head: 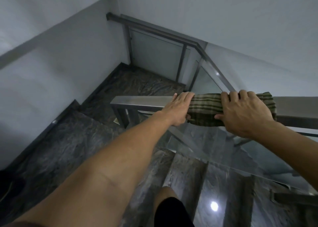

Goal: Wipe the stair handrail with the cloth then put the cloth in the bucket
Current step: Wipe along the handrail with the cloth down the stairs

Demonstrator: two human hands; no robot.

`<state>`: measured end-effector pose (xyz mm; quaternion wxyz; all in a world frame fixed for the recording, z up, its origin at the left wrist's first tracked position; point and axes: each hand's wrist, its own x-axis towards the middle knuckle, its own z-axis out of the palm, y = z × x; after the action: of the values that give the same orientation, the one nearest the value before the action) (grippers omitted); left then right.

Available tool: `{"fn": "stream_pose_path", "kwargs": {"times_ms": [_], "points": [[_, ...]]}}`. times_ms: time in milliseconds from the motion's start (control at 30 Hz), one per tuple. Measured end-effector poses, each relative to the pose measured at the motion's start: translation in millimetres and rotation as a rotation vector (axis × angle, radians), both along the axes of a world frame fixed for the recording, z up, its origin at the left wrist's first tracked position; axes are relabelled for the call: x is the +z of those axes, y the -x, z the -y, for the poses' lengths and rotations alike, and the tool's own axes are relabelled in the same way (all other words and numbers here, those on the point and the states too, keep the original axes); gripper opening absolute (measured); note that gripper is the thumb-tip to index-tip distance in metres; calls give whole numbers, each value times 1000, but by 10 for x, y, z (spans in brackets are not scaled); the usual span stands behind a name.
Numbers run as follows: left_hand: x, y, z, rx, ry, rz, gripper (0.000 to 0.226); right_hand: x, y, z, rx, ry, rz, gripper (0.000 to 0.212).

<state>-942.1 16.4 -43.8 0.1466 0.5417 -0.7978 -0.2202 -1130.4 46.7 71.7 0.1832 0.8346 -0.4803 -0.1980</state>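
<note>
A green striped cloth point(206, 108) is wrapped over the flat metal handrail point(141, 101) that crosses the middle of the head view. My left hand point(179, 108) clamps the cloth's left end around the rail, fingers over the top and thumb below. My right hand point(244, 113) presses on the cloth's right part, fingers curled over the far edge and thumb on the near side. The rail's bare left end sticks out beyond my left hand. No bucket is in view.
Dark marble stairs point(72, 140) drop away below and to the left, with a landing point(142, 83) further down. A lower handrail point(154, 30) runs along glass panels point(223, 149) under the rail. White walls point(60, 58) close the left side. My leg point(170, 207) stands on a step.
</note>
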Motion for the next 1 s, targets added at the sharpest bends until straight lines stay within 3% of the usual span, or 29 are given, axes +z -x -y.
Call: {"fn": "stream_pose_path", "kwargs": {"times_ms": [433, 1000], "points": [[-1165, -1689, 380, -19, 14, -13, 85, -1207, -1596, 433, 5, 26, -20, 68], [-2072, -3044, 669, -122, 147, 1, 82, -2060, -2890, 657, -75, 33, 12, 78]]}}
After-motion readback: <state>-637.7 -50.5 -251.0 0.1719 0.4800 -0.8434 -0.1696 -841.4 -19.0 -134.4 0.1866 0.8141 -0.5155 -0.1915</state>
